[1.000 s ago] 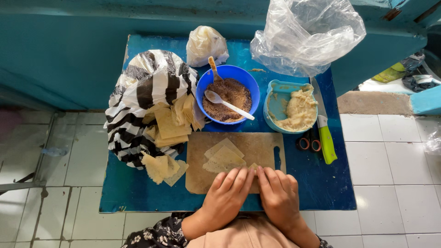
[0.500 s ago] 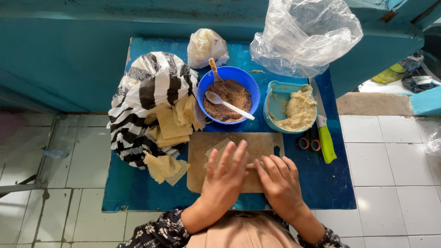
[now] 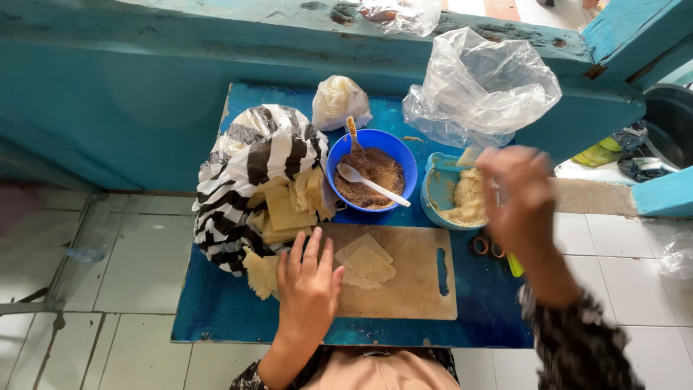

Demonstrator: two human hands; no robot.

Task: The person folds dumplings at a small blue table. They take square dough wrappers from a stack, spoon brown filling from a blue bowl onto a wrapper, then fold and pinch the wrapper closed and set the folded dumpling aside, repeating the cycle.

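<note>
Centrally, clear plastic bag (image 3: 482, 87) behind light-blue tub (image 3: 437, 191); striped bag (image 3: 253, 166) left. Left hand (image 3: 309, 285) spread flat on cutting board (image 3: 419, 278); right hand (image 3: 516, 198) blurred, grip unclear.

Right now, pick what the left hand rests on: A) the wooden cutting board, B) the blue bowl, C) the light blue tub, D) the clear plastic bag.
A: the left hand lies flat, fingers spread, on the left edge of the wooden cutting board, beside the pale dough squares.
</note>
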